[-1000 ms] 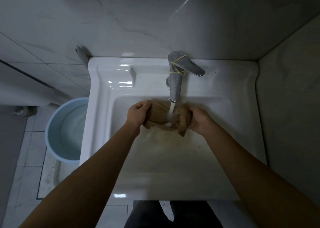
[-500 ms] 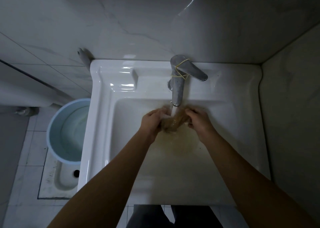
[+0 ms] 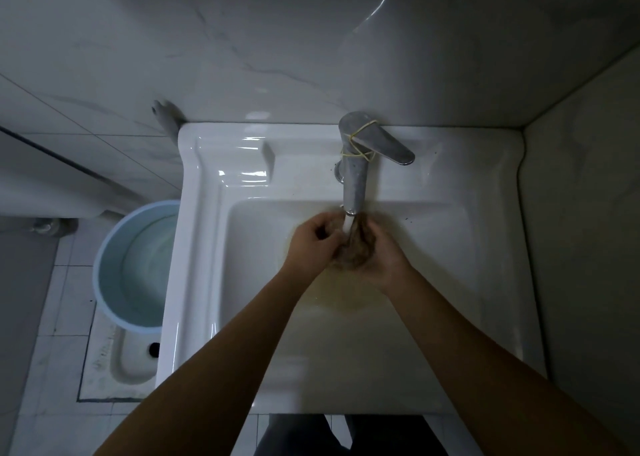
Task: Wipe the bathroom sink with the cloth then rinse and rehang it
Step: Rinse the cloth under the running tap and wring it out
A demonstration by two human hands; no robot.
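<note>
Both forearms are seen bare to the frame's edge, with no sleeves, watch or rings visible on the left hand (image 3: 313, 244) or the right hand (image 3: 382, 258). Dark trousers (image 3: 304, 435) are worn.

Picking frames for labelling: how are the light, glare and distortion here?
Head view: dim and bluish overall; glare streaks on the sink ledge; wide-angle bending at the wall edges; the cloth between the left hand and right hand reads as a murky brown blur.
</note>
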